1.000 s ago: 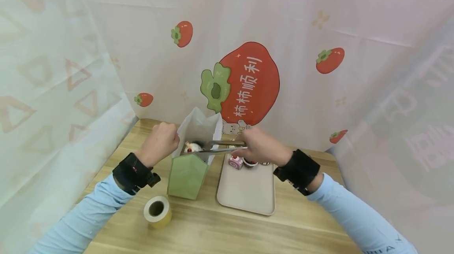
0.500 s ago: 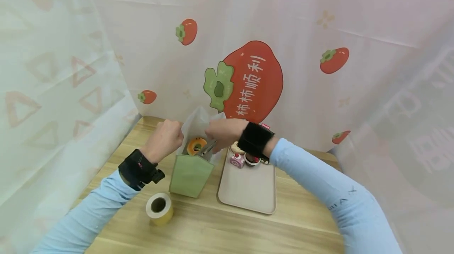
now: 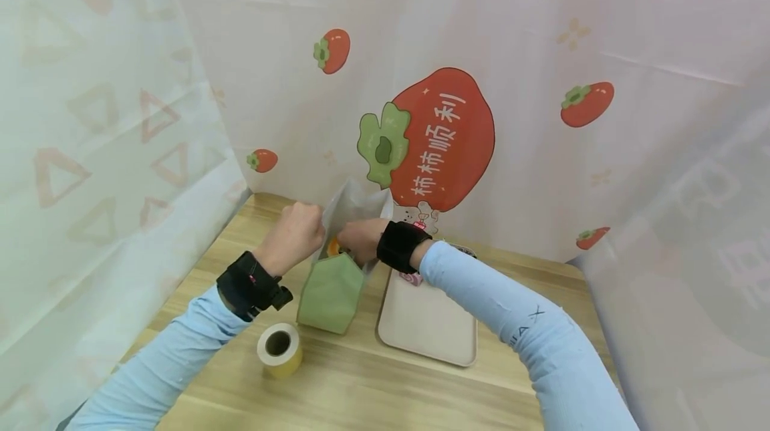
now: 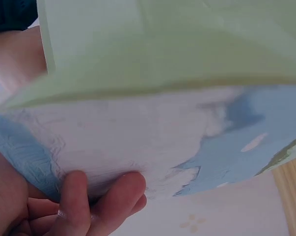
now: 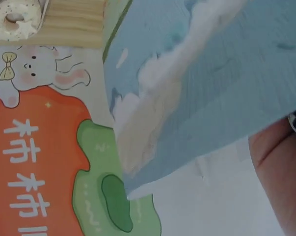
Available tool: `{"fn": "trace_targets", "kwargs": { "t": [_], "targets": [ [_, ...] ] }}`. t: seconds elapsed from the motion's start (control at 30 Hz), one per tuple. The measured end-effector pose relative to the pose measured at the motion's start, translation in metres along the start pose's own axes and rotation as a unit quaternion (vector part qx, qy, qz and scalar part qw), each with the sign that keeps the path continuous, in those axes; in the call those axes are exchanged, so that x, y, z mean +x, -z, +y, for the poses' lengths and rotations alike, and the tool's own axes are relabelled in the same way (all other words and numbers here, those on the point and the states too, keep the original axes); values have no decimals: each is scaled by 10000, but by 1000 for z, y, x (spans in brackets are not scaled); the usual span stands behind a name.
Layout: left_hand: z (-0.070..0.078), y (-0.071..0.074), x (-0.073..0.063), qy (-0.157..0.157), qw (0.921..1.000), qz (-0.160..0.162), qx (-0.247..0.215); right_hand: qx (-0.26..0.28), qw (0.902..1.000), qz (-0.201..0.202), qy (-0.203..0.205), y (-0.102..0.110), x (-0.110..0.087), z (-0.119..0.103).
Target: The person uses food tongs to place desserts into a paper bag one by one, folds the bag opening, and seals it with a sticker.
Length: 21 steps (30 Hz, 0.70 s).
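Note:
A paper bag [image 3: 329,294], green at the front with a white inside, stands open on the table. My left hand [image 3: 296,234] grips its left edge; in the left wrist view, thumb and fingers [image 4: 123,194] pinch the printed blue-and-white side. My right hand [image 3: 361,238] reaches into the bag's mouth, knuckles up, holding metal tongs that the hand and bag now mostly hide. Beside its fingertips shows part of an orange ring doughnut [image 3: 333,246] inside the bag. The right wrist view has the bag's printed side [image 5: 211,88] covering most of that hand [image 5: 280,162].
Right of the bag lies a beige tray [image 3: 427,327] with a pink swirl cake [image 3: 412,278] and other sweets partly behind my right arm. A pale doughnut [image 5: 15,19] shows in the right wrist view. A yellow tape roll [image 3: 280,351] stands in front of the bag.
My right hand has moved left from above the tray into the bag's mouth with the tongs. The left hand keeps its grip on the bag. The head view has shifted slightly.

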State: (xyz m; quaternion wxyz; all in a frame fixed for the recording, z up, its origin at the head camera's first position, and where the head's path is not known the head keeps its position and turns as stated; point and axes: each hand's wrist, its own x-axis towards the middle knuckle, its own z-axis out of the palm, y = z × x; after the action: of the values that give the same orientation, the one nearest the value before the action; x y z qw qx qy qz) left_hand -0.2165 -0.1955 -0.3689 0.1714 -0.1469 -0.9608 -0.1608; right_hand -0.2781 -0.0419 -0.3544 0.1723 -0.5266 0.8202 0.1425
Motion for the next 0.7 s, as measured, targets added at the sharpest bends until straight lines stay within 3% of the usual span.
{"fn": "trace_targets", "kwargs": {
  "t": [0.2, 0.37, 0.6, 0.7],
  "targets": [
    [0, -2, 0, -40, 9999, 95, 76, -61, 9999, 82, -9, -2, 2, -2],
    [0, 0, -1, 34, 10000, 2, 9, 51, 9998, 9, -193, 4, -11, 4],
    [-3, 1, -2, -25, 10000, 13, -42, 670, 9955, 652, -172, 17, -69, 10],
    [-4, 2, -3, -54, 10000, 33, -26, 742, 9917, 980, -390, 16, -97, 13]
  ]
}}
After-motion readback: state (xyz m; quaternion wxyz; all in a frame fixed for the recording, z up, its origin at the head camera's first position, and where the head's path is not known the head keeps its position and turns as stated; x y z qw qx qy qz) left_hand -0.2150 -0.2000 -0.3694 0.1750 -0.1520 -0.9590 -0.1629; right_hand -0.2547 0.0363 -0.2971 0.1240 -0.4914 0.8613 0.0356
